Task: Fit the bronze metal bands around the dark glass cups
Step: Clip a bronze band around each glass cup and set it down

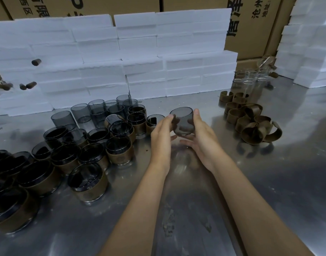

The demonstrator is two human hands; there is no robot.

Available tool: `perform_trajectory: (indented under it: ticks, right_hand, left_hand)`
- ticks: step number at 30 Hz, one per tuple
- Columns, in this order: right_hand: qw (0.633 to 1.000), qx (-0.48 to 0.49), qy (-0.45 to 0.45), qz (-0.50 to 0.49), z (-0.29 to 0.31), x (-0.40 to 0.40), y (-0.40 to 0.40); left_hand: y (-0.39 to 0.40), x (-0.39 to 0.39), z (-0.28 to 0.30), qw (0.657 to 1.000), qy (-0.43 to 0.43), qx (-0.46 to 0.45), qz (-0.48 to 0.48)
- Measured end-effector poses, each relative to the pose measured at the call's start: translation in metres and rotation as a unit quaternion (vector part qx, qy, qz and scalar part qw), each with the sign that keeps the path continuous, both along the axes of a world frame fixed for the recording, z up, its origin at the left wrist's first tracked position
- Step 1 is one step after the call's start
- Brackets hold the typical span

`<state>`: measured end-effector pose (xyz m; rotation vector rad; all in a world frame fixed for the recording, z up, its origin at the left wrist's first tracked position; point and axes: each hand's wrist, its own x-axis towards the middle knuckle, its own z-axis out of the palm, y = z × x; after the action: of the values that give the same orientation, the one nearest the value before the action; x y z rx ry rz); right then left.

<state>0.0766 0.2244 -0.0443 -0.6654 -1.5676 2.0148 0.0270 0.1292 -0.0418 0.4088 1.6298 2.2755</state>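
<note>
I hold a dark glass cup (182, 120) above the steel table (195, 209), tilted with its mouth up and away from me; it carries no band. My left hand (163, 134) grips its left side with thumb and fingers. My right hand (202, 137) grips its right side, fingers curled beneath the base. A pile of loose bronze metal bands (251, 124) lies to the right of my hands. To the left stand several cups with bronze bands fitted (119, 151), and behind them several bare dark cups (80, 112).
White foam blocks (121, 58) are stacked in a wall along the back, with more of these at the far right (310, 48). Cardboard cartons (254, 24) rise behind them. Clear glass tubes (251, 80) stand at the back right.
</note>
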Motion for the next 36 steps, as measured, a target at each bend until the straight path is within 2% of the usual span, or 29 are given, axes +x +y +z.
perform_trajectory:
  ticks: [3,6,10,15,21,23,26,33,36]
  right_hand:
    - [0.992,-0.096,0.049,0.063,0.0042,0.0025,-0.0016]
    - [0.983,-0.144,0.083,0.079,0.0048,0.0041,-0.0008]
    - [0.980,-0.133,0.102,0.104,0.0060,0.0082,-0.0002]
    - [0.987,-0.099,0.089,0.094,0.0073,0.0075,-0.0027]
    - [0.992,-0.088,0.068,0.051,0.0092,0.0060,-0.0069]
    - [0.997,-0.051,0.052,-0.018,0.0077,0.0038,-0.0078]
    - [0.991,0.071,0.022,-0.111,0.0033,0.0017,-0.0053]
    - [0.973,0.177,0.019,-0.144,-0.0007,0.0011,-0.0053]
    - [0.971,0.181,0.034,-0.149,0.0012,0.0023,-0.0073]
  left_hand:
    - [0.0010,0.0006,0.0007,1.000,0.022,-0.002,-0.018]
    - [0.0025,0.0038,0.0010,0.998,0.054,-0.011,-0.037]
    - [0.0036,0.0047,-0.0009,0.998,0.057,-0.014,-0.037]
    - [0.0039,0.0015,-0.0006,1.000,0.023,0.006,0.021]
    - [0.0063,-0.0010,-0.0039,0.999,0.002,-0.041,0.027]
    - [0.0079,-0.0022,-0.0039,0.999,-0.010,-0.045,0.011]
    - [0.0097,-0.0003,-0.0003,0.999,-0.006,-0.032,-0.026]
    - [0.0064,0.0033,0.0030,0.994,-0.026,0.047,-0.097]
    - [0.0062,0.0035,0.0044,0.991,-0.051,0.070,-0.103]
